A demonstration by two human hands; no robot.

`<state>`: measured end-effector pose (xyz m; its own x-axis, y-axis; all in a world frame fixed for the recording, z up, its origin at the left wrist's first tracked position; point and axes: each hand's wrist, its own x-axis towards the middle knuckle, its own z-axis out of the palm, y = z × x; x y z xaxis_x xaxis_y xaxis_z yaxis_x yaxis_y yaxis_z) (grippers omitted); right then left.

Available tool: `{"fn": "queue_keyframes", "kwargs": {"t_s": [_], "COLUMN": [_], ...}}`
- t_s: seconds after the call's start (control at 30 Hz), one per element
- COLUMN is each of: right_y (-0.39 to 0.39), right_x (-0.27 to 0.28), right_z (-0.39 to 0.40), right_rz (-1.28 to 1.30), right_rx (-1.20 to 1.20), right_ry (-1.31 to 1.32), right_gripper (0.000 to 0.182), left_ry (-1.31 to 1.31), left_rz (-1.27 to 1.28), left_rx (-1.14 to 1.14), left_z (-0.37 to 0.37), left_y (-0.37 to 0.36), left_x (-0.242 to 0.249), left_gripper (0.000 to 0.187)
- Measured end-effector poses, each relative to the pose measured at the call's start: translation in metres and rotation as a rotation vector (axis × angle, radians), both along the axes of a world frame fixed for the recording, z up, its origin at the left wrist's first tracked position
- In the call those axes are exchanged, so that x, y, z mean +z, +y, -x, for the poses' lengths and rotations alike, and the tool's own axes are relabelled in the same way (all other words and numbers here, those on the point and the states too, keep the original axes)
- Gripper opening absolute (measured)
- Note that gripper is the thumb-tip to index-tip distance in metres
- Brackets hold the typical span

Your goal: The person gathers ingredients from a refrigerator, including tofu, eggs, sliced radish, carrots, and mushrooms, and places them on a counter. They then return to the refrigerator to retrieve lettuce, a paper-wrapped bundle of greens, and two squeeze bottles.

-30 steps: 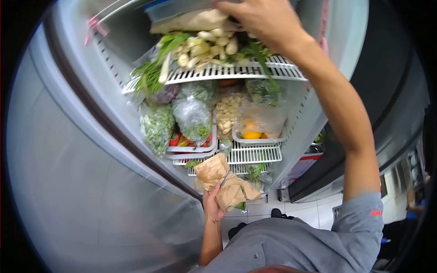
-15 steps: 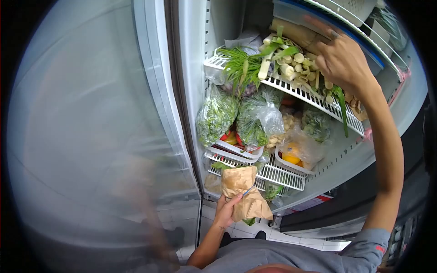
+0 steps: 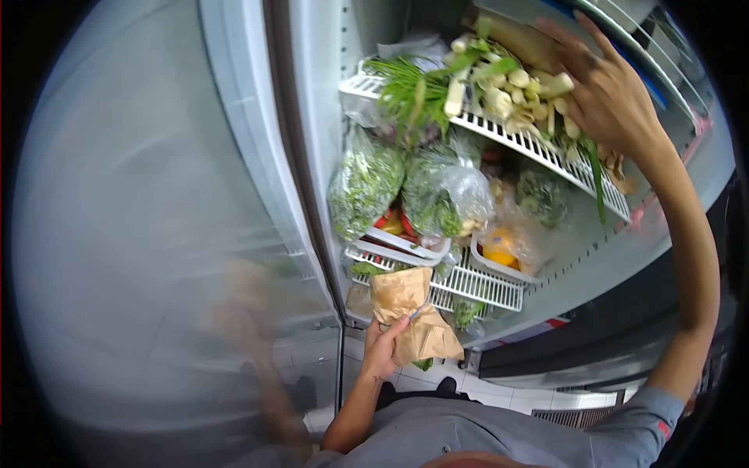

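My left hand (image 3: 382,349) is closed around a brown paper bundle (image 3: 413,316) with a blue band at its middle and a bit of green leaf below. Up at the top right, my right hand (image 3: 608,97) has its fingers spread, beside the cut leek stalks (image 3: 511,90) on the upper white wire shelf (image 3: 546,160). A brown paper roll (image 3: 519,43) lies behind the stalks, near my right fingertips. Thin green stems (image 3: 409,97) hang over the shelf's left part.
Bagged leafy greens (image 3: 365,187) and a white tray (image 3: 406,251) of peppers sit lower left. A basket (image 3: 507,273) holds orange produce in plastic. The lower wire shelf (image 3: 491,292) lies beyond the bundle. A glass door (image 3: 156,234) fills the left side.
The view has shifted slightly. My right hand has turned, its fingers more spread near the paper roll. My left hand still holds the paper bundle.
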<state>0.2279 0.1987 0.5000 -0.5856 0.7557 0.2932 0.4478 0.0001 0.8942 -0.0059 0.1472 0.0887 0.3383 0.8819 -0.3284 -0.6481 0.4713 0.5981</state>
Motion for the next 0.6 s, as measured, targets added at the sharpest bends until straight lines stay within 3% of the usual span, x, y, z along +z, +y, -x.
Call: {"fn": "queue_keyframes", "kwargs": {"t_s": [0.07,0.1,0.13,0.23,0.4,0.43,0.53,0.57,0.6], "right_y": [0.004,0.002,-0.009,-0.014,-0.041,-0.062,-0.084,-0.088,-0.097], "right_x": [0.006,0.005,0.005,-0.007,-0.039,-0.032,-0.048,-0.053,-0.064], "right_z": [-0.010,-0.011,0.005,-0.010,-0.014,-0.003,-0.009,-0.023,-0.023], "right_rz": [-0.030,0.027,0.055,0.097,-0.147,-0.065,-0.016,-0.025,-0.022], "right_rx": [0.034,-0.004,-0.182,-0.159,0.184,0.168,0.192,0.095,0.082], "right_ry": [-0.117,0.031,0.020,0.094,0.313,0.204,0.234,0.037,0.051], "right_gripper": [0.031,0.035,0.033,0.031,0.028,0.024,0.022,0.031,0.031], "left_ry": [-0.009,0.000,0.003,0.027,0.086,0.089,0.093,0.109,0.123], "left_rz": [-0.033,-0.042,-0.022,-0.066,-0.042,-0.045,-0.053,-0.035,-0.031], "left_rx": [-0.011,-0.011,-0.028,-0.062,-0.082,-0.102,-0.104,-0.127,-0.139], "left_z": [0.000,0.000,-0.001,0.000,-0.008,-0.009,-0.012,-0.012,-0.012], "left_y": [-0.004,-0.004,-0.005,-0.008,-0.014,-0.016,-0.017,-0.018,-0.017], "left_x": [-0.002,-0.007,-0.009,-0.017,-0.017,-0.019,-0.019,-0.016,-0.018], "left_gripper": [0.046,0.047,0.047,0.046,0.046,0.046,0.048,0.049,0.049]}}
